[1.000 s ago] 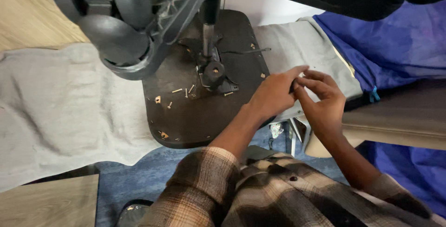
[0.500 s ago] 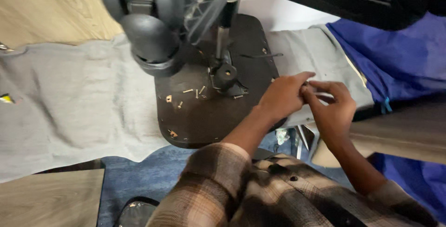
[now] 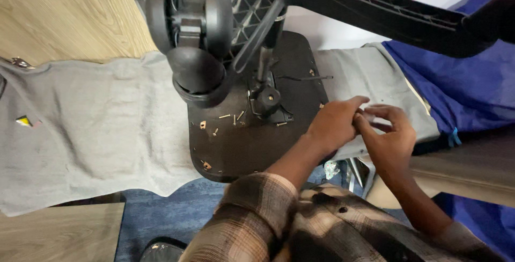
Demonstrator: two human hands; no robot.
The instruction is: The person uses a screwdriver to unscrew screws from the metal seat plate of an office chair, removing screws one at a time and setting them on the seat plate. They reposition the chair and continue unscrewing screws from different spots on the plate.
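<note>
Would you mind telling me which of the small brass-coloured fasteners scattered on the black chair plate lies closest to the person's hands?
The one at the plate's right edge, just beyond the left hand. The others lie near the centre post or front-left rim.

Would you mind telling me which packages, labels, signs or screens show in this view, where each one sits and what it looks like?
Small scrap, perhaps a label or wrapper: at the far left on the grey cloth, roughly triangular, yellow, dark and pink.
Crumpled clear wrapper, perhaps a small bag: below the left hand, beside the black plate, pale and see-through.
No signs or screens in view.
</note>
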